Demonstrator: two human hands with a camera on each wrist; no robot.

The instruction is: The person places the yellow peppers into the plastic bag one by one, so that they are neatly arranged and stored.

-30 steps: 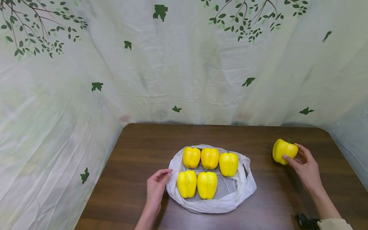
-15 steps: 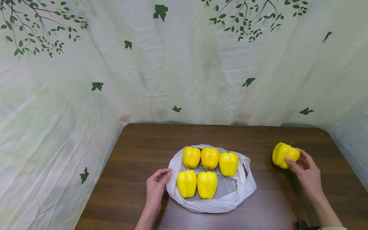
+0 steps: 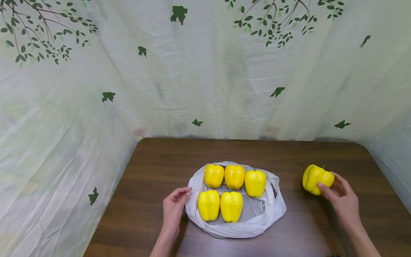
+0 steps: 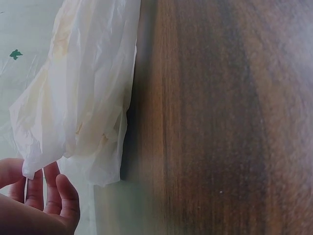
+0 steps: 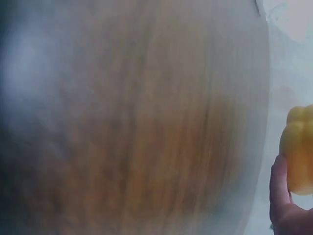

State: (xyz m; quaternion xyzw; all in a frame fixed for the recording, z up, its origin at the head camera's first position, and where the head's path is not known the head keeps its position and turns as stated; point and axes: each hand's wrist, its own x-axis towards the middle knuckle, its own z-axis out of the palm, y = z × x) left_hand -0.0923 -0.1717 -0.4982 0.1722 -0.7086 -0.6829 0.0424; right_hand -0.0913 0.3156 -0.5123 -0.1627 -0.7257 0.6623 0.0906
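Observation:
My left hand (image 3: 173,207) pinches the left rim of a white plastic bag (image 3: 237,232); in the left wrist view, the thumb and fingers (image 4: 34,191) meet at the bag's corner. Opened wide, the bag lies on the table with several yellow bell peppers inside, three in the back row, such as the back-left pepper (image 3: 214,176), and two in front. Over the table's right side, my right hand (image 3: 345,203) grips another yellow bell pepper (image 3: 316,179), its green stem toward the back right. The right wrist view catches only part of this pepper (image 5: 299,147) and a finger.
The brown wooden table (image 3: 154,160) has rounded back corners. A pale cloth backdrop (image 3: 205,89) printed with leaves and branches hangs behind it and at both sides. Inside the bag, bare plastic shows at the front right, beside the peppers.
My right hand has drawn the held bell pepper a little toward the table's front. My left hand keeps its place at the bag's rim, and the peppers in the bag have not moved.

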